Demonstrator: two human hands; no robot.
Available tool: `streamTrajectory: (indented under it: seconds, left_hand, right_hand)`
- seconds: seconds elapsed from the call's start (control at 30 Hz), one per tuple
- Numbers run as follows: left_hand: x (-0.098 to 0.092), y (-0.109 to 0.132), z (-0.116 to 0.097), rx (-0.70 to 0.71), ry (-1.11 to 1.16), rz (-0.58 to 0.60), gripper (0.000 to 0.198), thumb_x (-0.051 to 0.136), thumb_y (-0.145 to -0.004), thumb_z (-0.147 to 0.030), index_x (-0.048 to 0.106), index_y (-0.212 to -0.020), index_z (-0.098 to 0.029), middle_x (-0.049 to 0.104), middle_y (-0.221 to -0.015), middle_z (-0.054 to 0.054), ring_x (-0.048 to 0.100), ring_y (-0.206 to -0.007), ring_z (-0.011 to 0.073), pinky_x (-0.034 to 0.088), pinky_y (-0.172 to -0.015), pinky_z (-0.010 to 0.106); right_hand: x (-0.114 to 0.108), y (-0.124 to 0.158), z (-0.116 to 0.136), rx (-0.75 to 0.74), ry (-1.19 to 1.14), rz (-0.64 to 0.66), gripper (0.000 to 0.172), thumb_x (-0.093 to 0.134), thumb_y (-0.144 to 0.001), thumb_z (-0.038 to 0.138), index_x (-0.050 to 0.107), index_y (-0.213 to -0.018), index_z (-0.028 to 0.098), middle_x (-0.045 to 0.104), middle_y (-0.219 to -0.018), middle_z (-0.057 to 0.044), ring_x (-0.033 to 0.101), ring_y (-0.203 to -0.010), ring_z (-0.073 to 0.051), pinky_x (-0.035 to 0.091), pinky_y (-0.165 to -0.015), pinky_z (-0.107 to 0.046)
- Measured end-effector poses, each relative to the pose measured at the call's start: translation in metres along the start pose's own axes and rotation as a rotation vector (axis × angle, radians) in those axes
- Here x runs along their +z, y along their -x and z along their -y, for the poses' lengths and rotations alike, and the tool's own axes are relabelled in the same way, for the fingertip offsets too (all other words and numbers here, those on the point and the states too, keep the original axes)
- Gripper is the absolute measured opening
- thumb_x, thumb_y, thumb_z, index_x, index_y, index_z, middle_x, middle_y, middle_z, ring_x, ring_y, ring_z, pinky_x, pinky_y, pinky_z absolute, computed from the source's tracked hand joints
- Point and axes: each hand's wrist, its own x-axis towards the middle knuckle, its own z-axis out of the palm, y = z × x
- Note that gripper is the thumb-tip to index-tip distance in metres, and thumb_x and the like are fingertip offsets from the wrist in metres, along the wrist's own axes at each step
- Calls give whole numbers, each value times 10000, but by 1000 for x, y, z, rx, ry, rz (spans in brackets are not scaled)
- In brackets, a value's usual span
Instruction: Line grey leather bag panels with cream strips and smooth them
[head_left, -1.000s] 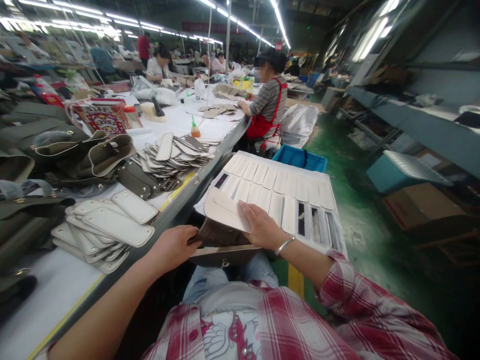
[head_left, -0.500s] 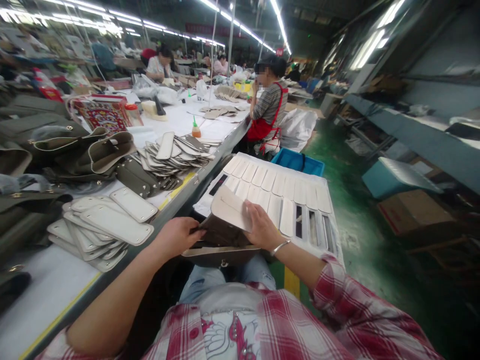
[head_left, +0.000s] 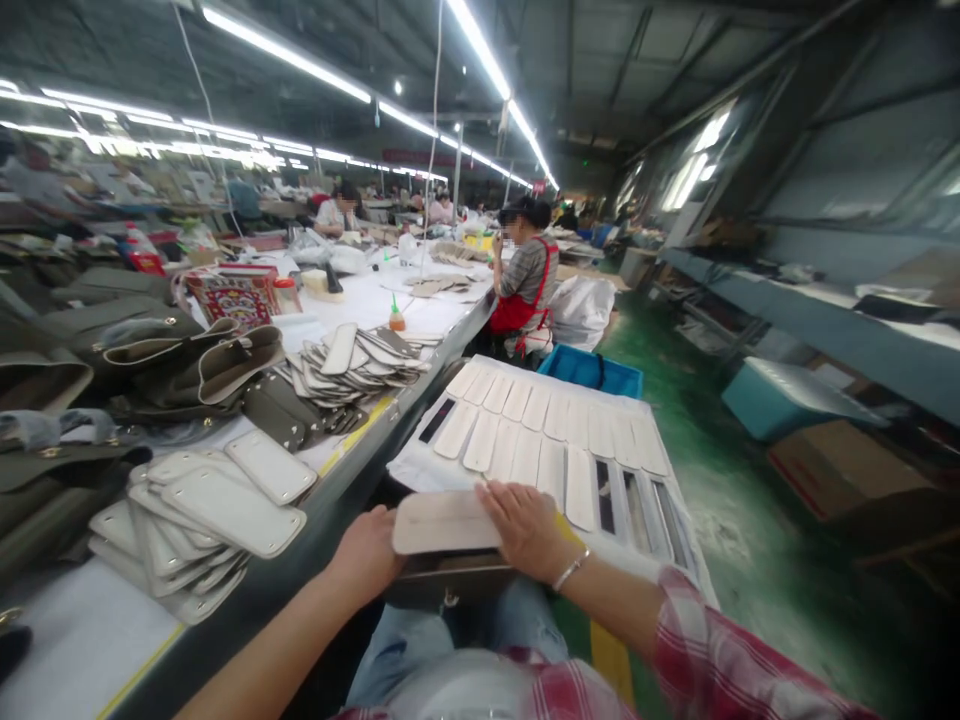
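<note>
A dark olive-brown handbag rests across my lap with its mouth towards me and a small metal fitting on its front. Over the opening lies its pale beige flap, lining side up. My left hand is closed at the left end of the bag, its fingertips hidden behind the flap. At the other end my right hand grips the flap's right edge, fingers over the top, thumb out of sight. Just beyond, a white-covered board bears rows of pale strips.
On the long table to my left are stacked white panels, a heap of strips, dark bags and a glue bottle. A blue crate stands behind the board. Further off sits a co-worker in a red apron.
The flap has come down from a raised tilt to lie nearly level over the bag's mouth, both hands going with it. My view has tipped upward.
</note>
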Motion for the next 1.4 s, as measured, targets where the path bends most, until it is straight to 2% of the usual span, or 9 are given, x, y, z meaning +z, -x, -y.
streamTrajectory:
  seconds: [0.2, 0.3, 0.4, 0.47, 0.67, 0.87, 1.0, 1.2, 1.4]
  left_hand:
    - [7, 19, 16, -25, 185, -52, 170, 500, -724, -189, 634, -827, -196, 637, -844, 42, 578, -865, 200, 437, -775, 293]
    - [16, 37, 24, -91, 321, -130, 329, 480, -713, -157, 587, -1024, -180, 639, -969, 66, 574, -946, 213, 430, -863, 331]
    - [21, 52, 29, -85, 620, -235, 599, 456, -783, -195, 277, -1354, -187, 563, -1205, 88, 511, -1121, 187, 375, -973, 333]
    - [21, 54, 28, -94, 754, -241, 595, 412, -857, -292, 171, -1393, -195, 568, -1209, 90, 524, -1117, 177, 405, -935, 312]
    - [16, 25, 15, -249, 328, -173, 336, 363, -897, -364, 531, -1081, -138, 671, -846, 82, 631, -831, 223, 431, -762, 320]
    - [21, 23, 15, -238, 152, -253, 560, 470, -866, -319, 281, -1372, -170, 665, -984, 83, 613, -893, 212, 409, -794, 317]
    - [20, 23, 15, -202, 84, -132, 441, 445, -871, -270, 418, -1307, -211, 654, -1051, 89, 597, -955, 223, 405, -832, 338]
    - [13, 15, 16, -157, -4, 74, 471, 457, -851, -309, 421, -1313, -223, 609, -1125, 98, 595, -952, 233, 439, -772, 324]
    - [17, 15, 17, 34, -142, 65, 563, 445, -867, -291, 262, -1399, -262, 577, -1166, 97, 556, -978, 250, 412, -764, 332]
  right_hand:
    - [-4, -7, 15, -9, 57, 124, 662, 453, -755, 156, 288, -1395, 190, 483, -1216, -153, 446, -948, -285, 364, -773, -448]
    - [-2, -14, 22, -51, 6, 221, 747, 534, -758, 300, 213, -1423, 191, 443, -1267, -151, 435, -972, -292, 363, -797, -455]
    - [1, -17, 23, -59, -1, 284, 907, 615, -702, 454, 158, -1436, 181, 408, -1299, -161, 427, -982, -306, 358, -813, -461]
    - [2, -18, 22, -58, 26, 306, 933, 632, -692, 475, 150, -1438, 189, 414, -1290, -162, 431, -976, -303, 358, -809, -458]
    - [-2, -13, 17, -169, 35, 256, 855, 574, -741, 546, 235, -1418, 148, 451, -1240, -174, 445, -959, -291, 370, -802, -448]
    - [-1, -6, 4, -339, -47, 245, 622, 501, -844, 422, 331, -1380, 155, 470, -1203, -173, 459, -977, -263, 390, -804, -409]
    - [1, -17, 0, -424, -99, 331, 620, 472, -858, 442, 347, -1363, 106, 485, -1143, -190, 480, -920, -252, 418, -748, -390]
    - [2, -20, -3, -481, -206, 375, 643, 508, -832, 429, 350, -1350, 82, 484, -1121, -205, 489, -911, -248, 421, -749, -400]
    - [3, -26, -5, -495, -227, 482, 704, 533, -806, 465, 332, -1360, 80, 477, -1147, -218, 500, -899, -248, 419, -735, -379]
